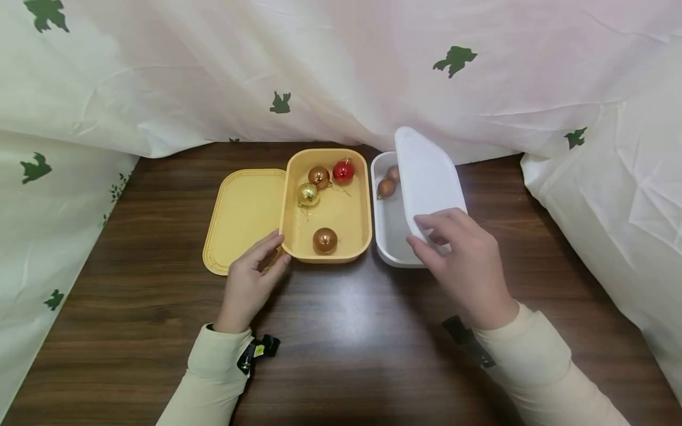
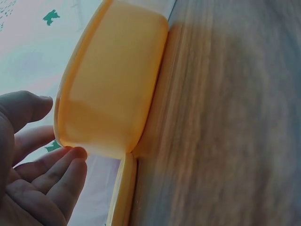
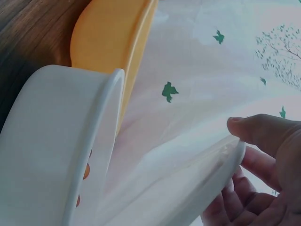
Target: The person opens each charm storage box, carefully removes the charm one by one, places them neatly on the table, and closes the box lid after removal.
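Note:
My right hand (image 1: 460, 254) pinches the near edge of a white lid (image 1: 434, 177) between thumb and fingers. The lid is tilted up over the right part of a white box (image 1: 391, 236). Two brown baubles (image 1: 386, 188) lie in the part of that box left in sight; the lid hides the rest. With relaxed fingers, my left hand (image 1: 254, 281) touches the near left corner of a yellow box (image 1: 346, 219). In the left wrist view its thumb stands apart from the wall. Inside are a red bauble (image 1: 343, 171), a gold bauble (image 1: 307, 194) and two brown ones (image 1: 325, 241).
A yellow lid (image 1: 245, 213) lies flat on the dark wooden table (image 1: 341, 355), against the left side of the yellow box. The two boxes stand side by side. White cloth (image 1: 341, 71) with green bird shapes hangs behind and along both sides.

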Demonstrator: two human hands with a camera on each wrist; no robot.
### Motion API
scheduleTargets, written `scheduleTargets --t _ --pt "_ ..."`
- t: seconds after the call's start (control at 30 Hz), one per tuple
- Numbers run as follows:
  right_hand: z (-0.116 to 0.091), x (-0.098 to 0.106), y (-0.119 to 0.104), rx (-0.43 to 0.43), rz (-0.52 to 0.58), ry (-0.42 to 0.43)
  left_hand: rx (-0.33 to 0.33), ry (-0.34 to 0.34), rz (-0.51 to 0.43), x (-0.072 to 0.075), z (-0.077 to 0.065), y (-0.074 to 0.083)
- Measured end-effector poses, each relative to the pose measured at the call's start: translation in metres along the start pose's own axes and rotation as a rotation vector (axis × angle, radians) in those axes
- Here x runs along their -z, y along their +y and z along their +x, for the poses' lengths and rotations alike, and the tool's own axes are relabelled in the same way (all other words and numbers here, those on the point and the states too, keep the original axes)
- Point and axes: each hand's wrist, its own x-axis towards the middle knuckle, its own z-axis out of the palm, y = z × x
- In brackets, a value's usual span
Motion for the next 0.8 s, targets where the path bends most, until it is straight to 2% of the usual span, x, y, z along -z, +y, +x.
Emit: scheduleTargets --t 0.07,0.17,0.27,0.37,0.53,0.8 --pt "-0.001 0.002 0.0 -0.019 0.022 0.025 -0.009 0.009 0.024 0.001 0.0 0.008" --pt "-0.002 0.005 0.002 -0.04 0.048 0.058 -0.051 0.046 0.043 0.0 0.0 0.01" --pt "-0.003 0.009 0.003 -0.066 0.079 0.083 -0.107 0.099 0.004 -0.002 -0.001 0.004" --pt "-0.004 0.012 0.003 -0.103 0.11 0.099 -0.153 0.127 -0.076 -0.007 -0.002 -0.005" --pt "-0.003 0.015 0.003 -0.138 0.147 0.139 -0.214 0.113 -0.164 -0.018 -0.005 -0.007" --pt "-0.001 0.025 -0.005 -0.219 0.231 0.209 -0.348 0.05 -0.157 -0.046 -0.008 0.006"
